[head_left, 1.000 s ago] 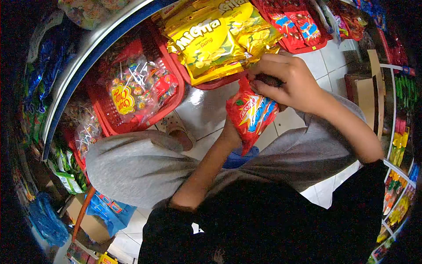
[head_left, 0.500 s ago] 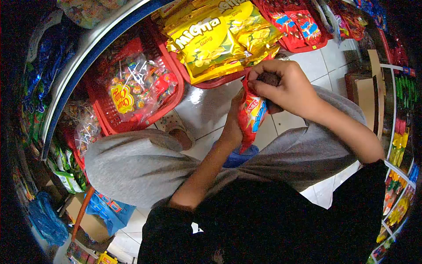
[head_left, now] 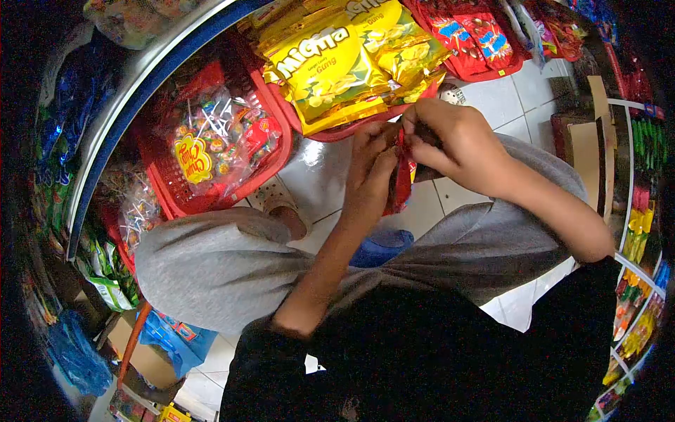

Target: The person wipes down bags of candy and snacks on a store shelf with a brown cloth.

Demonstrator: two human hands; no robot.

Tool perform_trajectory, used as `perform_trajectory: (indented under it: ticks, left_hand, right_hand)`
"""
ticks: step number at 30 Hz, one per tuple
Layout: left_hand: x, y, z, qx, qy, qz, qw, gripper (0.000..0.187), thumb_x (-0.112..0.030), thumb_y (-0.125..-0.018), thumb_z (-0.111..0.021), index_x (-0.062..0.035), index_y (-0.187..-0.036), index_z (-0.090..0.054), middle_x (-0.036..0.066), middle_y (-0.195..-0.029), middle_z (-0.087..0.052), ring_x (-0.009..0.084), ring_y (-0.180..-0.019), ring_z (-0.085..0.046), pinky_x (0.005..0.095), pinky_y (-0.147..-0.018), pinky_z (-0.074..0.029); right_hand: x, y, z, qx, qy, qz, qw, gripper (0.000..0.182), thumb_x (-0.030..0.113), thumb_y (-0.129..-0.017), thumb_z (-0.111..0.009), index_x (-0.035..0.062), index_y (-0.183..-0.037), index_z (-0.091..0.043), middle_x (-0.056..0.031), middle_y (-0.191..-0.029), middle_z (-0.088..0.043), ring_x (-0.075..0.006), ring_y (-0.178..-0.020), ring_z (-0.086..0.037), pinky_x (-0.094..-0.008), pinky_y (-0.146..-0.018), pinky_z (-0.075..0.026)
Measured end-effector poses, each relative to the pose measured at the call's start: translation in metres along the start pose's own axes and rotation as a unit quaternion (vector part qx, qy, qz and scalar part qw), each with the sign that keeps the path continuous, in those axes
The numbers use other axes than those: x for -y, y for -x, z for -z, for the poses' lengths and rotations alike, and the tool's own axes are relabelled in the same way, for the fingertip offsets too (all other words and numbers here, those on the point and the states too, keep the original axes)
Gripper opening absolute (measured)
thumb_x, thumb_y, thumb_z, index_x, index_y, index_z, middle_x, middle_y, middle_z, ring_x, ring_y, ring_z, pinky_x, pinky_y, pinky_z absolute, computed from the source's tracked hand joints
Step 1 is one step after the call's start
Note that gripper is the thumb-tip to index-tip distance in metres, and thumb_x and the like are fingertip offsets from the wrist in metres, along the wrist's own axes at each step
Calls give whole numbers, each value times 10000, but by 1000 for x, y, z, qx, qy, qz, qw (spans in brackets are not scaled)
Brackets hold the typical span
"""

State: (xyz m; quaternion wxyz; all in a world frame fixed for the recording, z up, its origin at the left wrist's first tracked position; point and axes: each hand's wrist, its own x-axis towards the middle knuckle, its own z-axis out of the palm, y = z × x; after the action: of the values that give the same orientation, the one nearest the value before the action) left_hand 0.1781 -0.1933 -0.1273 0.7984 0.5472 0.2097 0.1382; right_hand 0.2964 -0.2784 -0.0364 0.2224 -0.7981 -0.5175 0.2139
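Between my two hands is a red packet (head_left: 403, 181), seen edge-on, with its top pinched near the fingertips. My left hand (head_left: 373, 165) has its fingers wrapped round the packet's left side. On the other side, my right hand (head_left: 453, 148) is closed on the packet's upper edge. Just beyond the hands lie yellow Migita candy bags (head_left: 330, 67) in a red basket. To their left, a clear bag of lollipops (head_left: 211, 141) with a yellow label rests in another red basket (head_left: 281, 151). Most of the held packet's printed face is hidden.
Red packets with blue lettering (head_left: 474, 42) lie in a basket at the top right. A blue slipper (head_left: 383, 247) shows between my legs. Candy racks line the right side (head_left: 640, 218). A blue bag (head_left: 176, 341) and a cardboard box (head_left: 144, 352) are at the lower left.
My left hand has moved up to the packet's top beside my right hand. The packet has turned, hiding its printed face. The dark round thing at my right fingers no longer shows.
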Motion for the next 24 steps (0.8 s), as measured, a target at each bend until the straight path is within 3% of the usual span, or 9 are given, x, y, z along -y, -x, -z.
perform_trajectory:
  ticks: [2, 3, 6, 7, 10, 12, 16, 24]
  left_hand:
    - [-17, -3, 5, 5, -75, -40, 996, 253, -111, -800, -478, 5, -1023, -508, 81, -989, -528, 158, -914, -514, 276, -822, -391]
    - [-31, -4, 1, -19, 37, -22, 999, 191, -75, -784, -521, -5, -961, -534, 61, -886, -572, 140, -831, -547, 259, -765, -420]
    - [-50, -4, 7, 16, -57, 2, 998, 155, -120, -797, -538, -5, -899, -553, 50, -826, -595, 112, -789, -562, 250, -728, -434]
    - [-47, -6, 7, 54, -91, -57, 993, 141, -131, -786, -567, -5, -849, -561, 45, -774, -600, 91, -731, -561, 236, -671, -441]
    - [-52, -4, 8, 79, -71, -4, 994, 150, -128, -781, -577, 6, -846, -570, 57, -760, -601, 86, -712, -559, 229, -650, -437]
    - [-51, -5, 12, 66, -101, -32, 992, 153, -131, -782, -576, 13, -836, -578, 63, -747, -603, 89, -701, -559, 226, -648, -437]
    - [-48, -3, 12, 17, -131, -57, 990, 156, -123, -783, -569, 23, -830, -598, 69, -737, -610, 90, -695, -559, 222, -651, -435]
    - [-55, 1, 10, -20, -4, 30, 999, 150, -115, -765, -579, 22, -812, -617, 56, -743, -615, 88, -684, -550, 219, -653, -430]
  right_hand:
    - [0, -1, 3, -22, 29, 54, 998, 186, 116, -687, -572, 14, -814, -484, -139, -696, -509, -291, -628, -531, -346, -553, -421]
    - [0, -2, 4, -33, 44, 80, 995, 191, 116, -684, -576, 16, -817, -482, -138, -705, -509, -298, -627, -528, -351, -548, -422]
    - [2, -1, 4, -53, 79, 110, 989, 208, 111, -667, -593, 12, -810, -478, -132, -713, -500, -307, -641, -529, -355, -545, -426]
    - [1, -1, 4, -56, 83, 119, 988, 211, 109, -665, -595, 8, -809, -479, -133, -711, -499, -308, -641, -530, -355, -546, -428]
    - [0, 1, 3, -55, 82, 131, 986, 224, 104, -658, -601, -6, -812, -481, -137, -711, -501, -311, -637, -532, -353, -545, -434]
    - [1, 1, 2, -42, 58, 120, 990, 233, 98, -654, -604, -14, -819, -484, -140, -719, -507, -312, -629, -533, -351, -541, -440]
    - [2, 1, -5, -117, 93, 180, 972, 263, 63, -607, -627, -14, -818, -491, -137, -720, -517, -294, -614, -541, -345, -543, -453]
    - [0, -5, -11, -192, 107, 279, 935, 308, -1, -541, -636, -5, -812, -489, -117, -706, -518, -265, -597, -539, -328, -512, -455]
